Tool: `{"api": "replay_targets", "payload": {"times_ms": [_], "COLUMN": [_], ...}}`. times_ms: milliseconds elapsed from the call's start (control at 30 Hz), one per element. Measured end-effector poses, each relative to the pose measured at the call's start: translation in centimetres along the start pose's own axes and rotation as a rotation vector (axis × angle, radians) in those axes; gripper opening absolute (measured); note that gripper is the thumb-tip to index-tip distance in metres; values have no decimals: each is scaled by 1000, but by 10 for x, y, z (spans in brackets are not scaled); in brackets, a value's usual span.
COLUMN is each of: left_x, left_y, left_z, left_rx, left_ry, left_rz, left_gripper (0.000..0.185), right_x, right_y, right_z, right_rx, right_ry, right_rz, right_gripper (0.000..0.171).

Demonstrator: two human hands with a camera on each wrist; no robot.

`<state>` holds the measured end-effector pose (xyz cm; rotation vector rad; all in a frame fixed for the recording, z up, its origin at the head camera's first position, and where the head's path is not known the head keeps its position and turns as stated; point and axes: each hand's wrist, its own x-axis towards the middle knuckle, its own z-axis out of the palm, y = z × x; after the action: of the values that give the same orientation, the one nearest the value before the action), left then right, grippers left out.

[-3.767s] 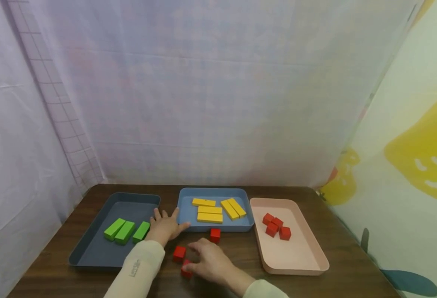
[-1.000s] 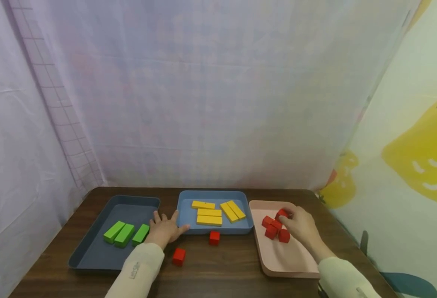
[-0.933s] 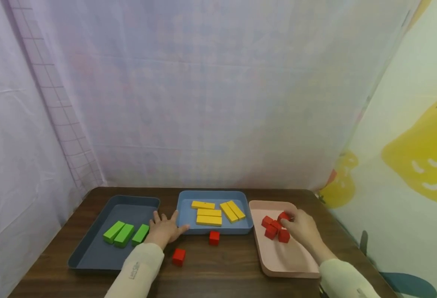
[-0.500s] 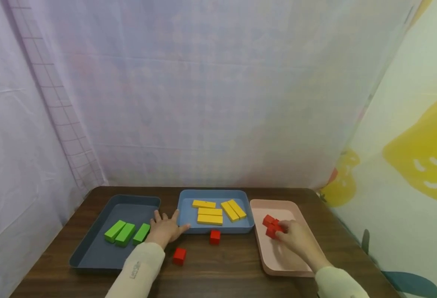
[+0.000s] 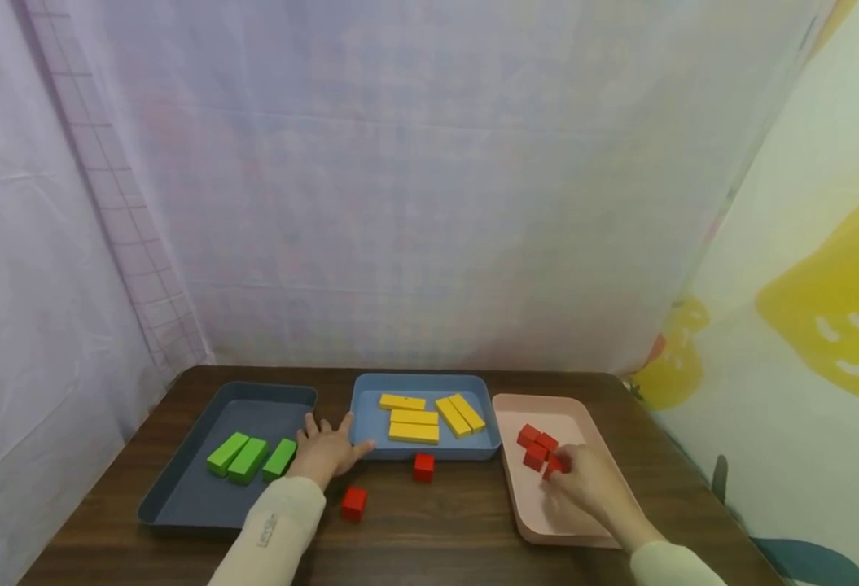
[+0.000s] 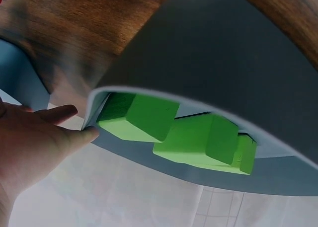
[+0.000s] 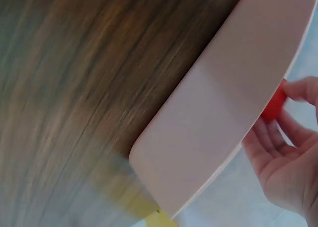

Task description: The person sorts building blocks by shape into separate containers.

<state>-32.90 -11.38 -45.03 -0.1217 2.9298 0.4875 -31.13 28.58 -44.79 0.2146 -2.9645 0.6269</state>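
Inside the pink tray (image 5: 568, 517) at the right, my right hand (image 5: 593, 484) pinches a red cube (image 7: 274, 104) between thumb and fingers. Three other red cubes (image 5: 535, 456) sit close together just left of the fingertips. The hand may cover a further cube; I cannot tell. My left hand (image 5: 324, 452) lies with fingers spread between the dark grey tray (image 5: 180, 509) and the blue tray (image 5: 359, 419). In the left wrist view its thumb touches the grey tray's rim, and it holds nothing. Three green blocks (image 5: 247, 461) lie in the grey tray.
Several yellow blocks (image 5: 414, 432) lie flat in the blue tray. On the dark wooden table (image 5: 414, 553) are two loose red cubes, one red cube (image 5: 424, 467) against the blue tray's front and another red cube (image 5: 353, 504) nearer me. A curtain (image 5: 429, 203) hangs behind the table.
My right hand has carried a red cube from the table's middle into the pink tray. Within the last second it has shifted toward me inside the tray. The left hand has stayed put.
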Motion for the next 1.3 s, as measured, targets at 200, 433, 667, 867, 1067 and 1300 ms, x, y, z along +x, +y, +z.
{"api": "replay_targets", "payload": {"times_ms": [200,433,667,867,1067,1300], "left_x": [-3,-1,0,-2,-3,-2], "left_y": [0,0,-2,-2,-1,-1], "left_z": [-1,0,1,1,-1,1], "left_rx": [0,7,-1,-10,-1,17], "left_ry": [7,15,13,10,18,24], "left_rz": [10,7,29,23,23,16], "left_gripper": [80,79,79,79,79,79], "right_x": [-2,0,-3,-6,-9,-9], "right_y": [8,5,-32,-80,-121,-144], "right_z": [8,6,13,29,42,51], "right_rx": [-61,-64,2,184,238,265], "right_ry": [-18,78,199,189,42,-5], "right_rz": [1,-30,-89,-117,-113,-212], "right_gripper": [28,7,21,31,35,35]}}
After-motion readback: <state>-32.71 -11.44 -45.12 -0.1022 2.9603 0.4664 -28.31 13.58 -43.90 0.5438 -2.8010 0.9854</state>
